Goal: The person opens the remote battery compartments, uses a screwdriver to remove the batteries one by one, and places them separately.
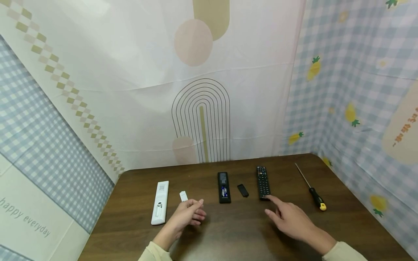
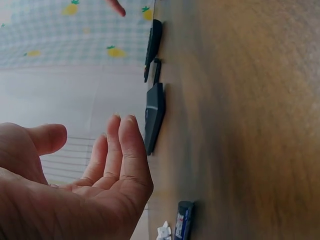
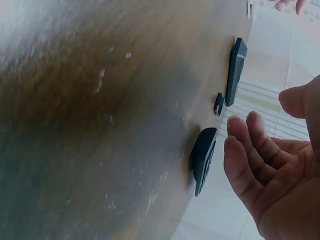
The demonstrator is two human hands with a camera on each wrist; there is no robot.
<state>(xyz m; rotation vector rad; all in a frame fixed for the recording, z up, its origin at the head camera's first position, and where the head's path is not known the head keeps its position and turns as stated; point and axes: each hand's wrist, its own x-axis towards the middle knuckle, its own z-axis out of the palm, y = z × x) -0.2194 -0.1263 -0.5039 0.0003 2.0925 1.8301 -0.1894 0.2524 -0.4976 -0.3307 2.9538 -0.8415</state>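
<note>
My left hand (image 1: 185, 217) hovers over the table with loosely bent fingers and nothing in them, just in front of a small white battery cover (image 1: 183, 196). To its left lies a white remote control (image 1: 160, 203), back up, its battery compartment uncovered. In the left wrist view, a dark blue battery (image 2: 184, 220) lies near the cover; my hand hides it in the head view. My right hand (image 1: 291, 220) holds nothing, its index finger at the near end of a black remote control (image 1: 263, 183), buttons up. Whether it touches cannot be told.
Mid-table, another black remote (image 1: 224, 187) lies back up with blue batteries showing in its compartment. A small black cover (image 1: 243, 190) sits beside it. A screwdriver (image 1: 316, 197) with a black and yellow handle lies at the right. Fabric-covered walls border the brown table (image 1: 228, 235).
</note>
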